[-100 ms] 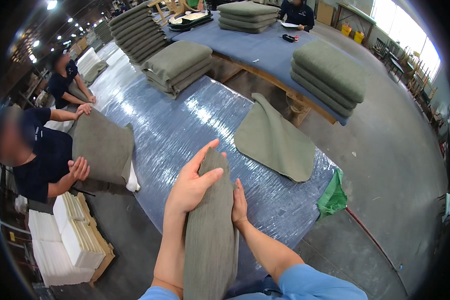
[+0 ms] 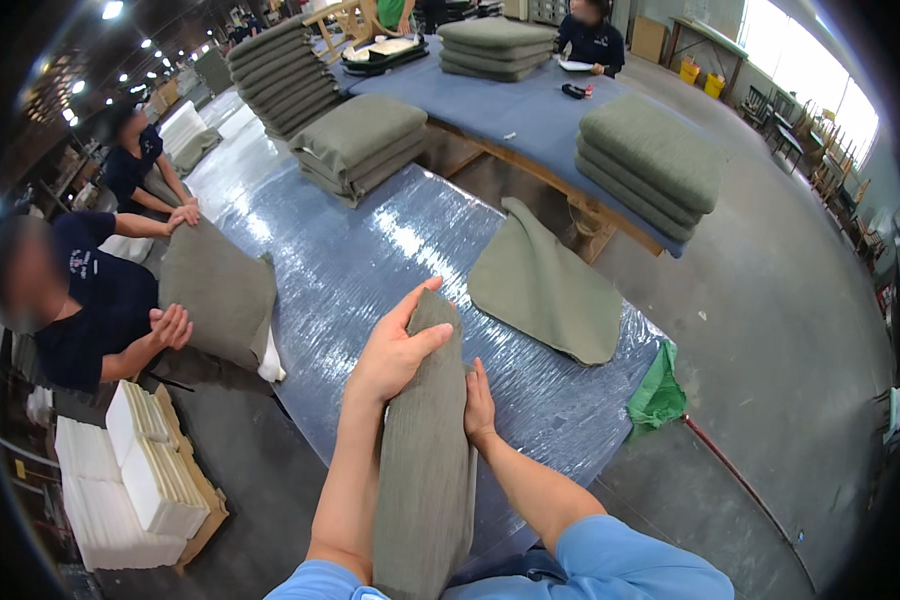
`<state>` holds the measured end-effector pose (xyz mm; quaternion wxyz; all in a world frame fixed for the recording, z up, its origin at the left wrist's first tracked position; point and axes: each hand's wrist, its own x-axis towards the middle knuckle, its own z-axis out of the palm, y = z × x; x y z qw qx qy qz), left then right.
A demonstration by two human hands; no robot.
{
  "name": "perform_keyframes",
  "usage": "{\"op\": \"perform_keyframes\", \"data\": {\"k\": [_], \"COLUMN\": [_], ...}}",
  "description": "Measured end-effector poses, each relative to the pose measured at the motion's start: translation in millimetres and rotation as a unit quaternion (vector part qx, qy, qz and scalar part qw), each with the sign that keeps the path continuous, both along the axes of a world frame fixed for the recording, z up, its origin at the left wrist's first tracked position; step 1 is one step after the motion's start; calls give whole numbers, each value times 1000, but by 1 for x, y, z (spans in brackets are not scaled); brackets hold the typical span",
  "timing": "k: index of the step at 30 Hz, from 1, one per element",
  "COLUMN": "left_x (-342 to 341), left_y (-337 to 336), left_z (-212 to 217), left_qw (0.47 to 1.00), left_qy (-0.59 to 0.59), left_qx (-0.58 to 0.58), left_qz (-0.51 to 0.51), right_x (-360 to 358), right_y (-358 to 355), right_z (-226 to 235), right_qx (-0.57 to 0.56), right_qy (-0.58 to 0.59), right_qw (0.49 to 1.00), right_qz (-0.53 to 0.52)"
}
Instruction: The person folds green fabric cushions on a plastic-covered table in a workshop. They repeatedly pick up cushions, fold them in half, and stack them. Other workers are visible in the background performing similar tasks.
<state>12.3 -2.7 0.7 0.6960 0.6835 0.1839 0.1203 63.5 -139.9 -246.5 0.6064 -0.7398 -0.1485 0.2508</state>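
A long olive-green cushion (image 2: 425,470) stands on edge between my forearms, its top leaning onto the plastic-wrapped table (image 2: 370,260). My left hand (image 2: 395,345) lies over the cushion's top left side, fingers curled around it. My right hand (image 2: 478,402) presses flat against the cushion's right side. An empty green cushion cover (image 2: 545,285) lies flat on the table just beyond my hands.
A person on the left holds a green cushion (image 2: 218,290) with white foam showing. White foam slabs (image 2: 135,470) are stacked at lower left. Stacks of finished cushions (image 2: 650,165) sit on the blue table (image 2: 520,105). A green cloth (image 2: 658,390) hangs at the table corner.
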Motion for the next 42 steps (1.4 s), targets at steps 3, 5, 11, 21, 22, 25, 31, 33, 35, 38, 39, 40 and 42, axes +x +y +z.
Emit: {"op": "perform_keyframes", "data": {"k": [3, 5, 11, 21, 22, 25, 31, 33, 35, 38, 39, 40, 42], "left_x": [2, 7, 1, 10, 9, 6, -4, -7, -12, -15, -15, -16, -16], "left_y": [8, 3, 6, -14, -12, -10, -9, -7, -4, -3, -2, -2, -3], "left_z": [2, 9, -7, 3, 2, 4, 10, 11, 9, 9, 10, 10, 12], "left_qw": [998, 997, 988, 995, 995, 995, 996, 996, 995, 997, 997, 997, 997], "left_qy": [23, 29, 30, 26, 26, 30, 18, 19, 20, 12, 13, 16, 27], "left_qx": [49, 64, 133, 63, 60, 72, 56, 51, 62, 25, 21, 18, 26], "left_qz": [19, 24, 73, 72, 71, 67, 63, 65, 70, 69, 70, 72, 70], "right_x": [6, 10, -34, -24, -22, -23, -23, -24, -24, -23, -20, -20, -19], "right_y": [-1, -2, -11, -6, -3, -2, -2, 1, 2, 2, 5, 5, 6], "right_z": [15, 40, 206, 191, 180, 139, 60, 43, 28, 6, 0, -6, -19], "right_qx": [-116, -53, 168, 210, 224, 204, 165, 156, 147, 127, 125, 121, 111], "right_qy": [-21, -23, -111, -102, -84, -44, 19, 17, 16, 8, 2, 0, -8], "right_qw": [993, 998, 973, 965, 964, 970, 978, 980, 982, 985, 986, 987, 989], "right_qz": [-3, -18, 115, 123, 118, 121, 125, 121, 120, 113, 110, 108, 99]}}
